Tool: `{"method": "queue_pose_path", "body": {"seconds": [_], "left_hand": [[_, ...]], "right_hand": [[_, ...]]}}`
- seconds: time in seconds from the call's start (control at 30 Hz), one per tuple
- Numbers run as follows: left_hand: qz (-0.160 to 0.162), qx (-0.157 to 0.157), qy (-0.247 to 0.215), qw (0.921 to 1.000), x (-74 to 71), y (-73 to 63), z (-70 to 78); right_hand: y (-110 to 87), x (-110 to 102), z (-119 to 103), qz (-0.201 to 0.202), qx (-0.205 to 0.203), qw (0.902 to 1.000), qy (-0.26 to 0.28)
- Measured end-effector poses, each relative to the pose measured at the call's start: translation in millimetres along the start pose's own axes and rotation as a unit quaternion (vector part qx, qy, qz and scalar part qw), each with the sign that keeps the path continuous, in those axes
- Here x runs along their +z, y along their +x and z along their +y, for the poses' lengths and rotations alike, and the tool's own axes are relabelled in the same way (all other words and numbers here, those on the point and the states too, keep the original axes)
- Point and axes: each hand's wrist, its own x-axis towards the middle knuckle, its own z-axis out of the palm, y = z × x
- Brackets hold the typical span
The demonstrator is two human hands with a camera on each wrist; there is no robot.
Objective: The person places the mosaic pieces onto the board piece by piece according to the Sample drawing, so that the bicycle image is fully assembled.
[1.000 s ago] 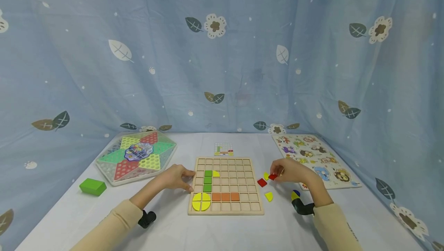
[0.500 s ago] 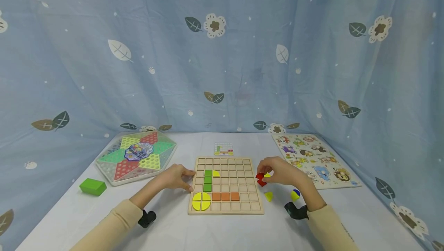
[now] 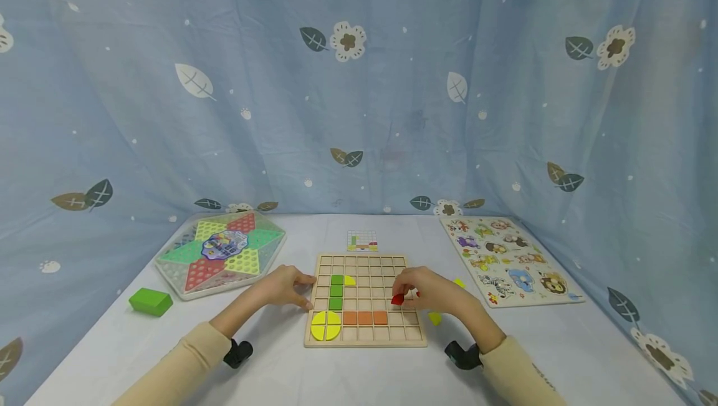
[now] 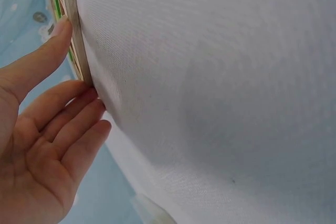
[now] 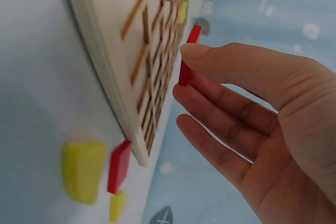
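Note:
A wooden grid board (image 3: 370, 344) lies flat in front of me. Its cells hold yellow quarter-circle tiles (image 3: 326, 326), a column of green square tiles (image 3: 336, 290) and a row of orange square tiles (image 3: 365, 318). My left hand (image 3: 285, 286) touches the board's left edge with thumb and fingertips, fingers fairly straight in the left wrist view. Over the right part of the board, my right hand (image 3: 429, 289) pinches a red tile (image 5: 189, 59) between thumb and fingers, tilted on edge. Another red tile (image 5: 119, 166) lies beside the board's right edge.
Loose yellow tiles (image 3: 434, 319) lie right of the board. A small pattern card (image 3: 361, 241) is behind it. A Chinese checkers board (image 3: 199, 275) and a green block (image 3: 150, 302) are at left. An animal puzzle board (image 3: 521, 280) lies at right; a curtain (image 3: 359, 113) hangs behind.
My right hand has moved left from the loose tiles to over the board, carrying the red tile. The left hand stays at the board's left edge.

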Motion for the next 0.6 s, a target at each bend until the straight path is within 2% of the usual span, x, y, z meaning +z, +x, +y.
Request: {"method": "queue_pose_path", "body": {"seconds": [0.13,0.3,0.6], "left_hand": [[0.001,0.002,0.001,1.0000,0.3,0.3,-0.6],[0.000,0.002,0.001,1.0000,0.0,0.3,-0.5],[0.000,0.007,0.002,1.0000,0.4,1.2,-1.8]], "right_hand": [[4.2,7.9,1.5,-0.008,0.007,0.9999,0.001],[6.6,14.2,6.1,-0.007,-0.008,0.9999,-0.010],[4.6,12.3,5.6,-0.015,0.003,0.9999,-0.003]]}}
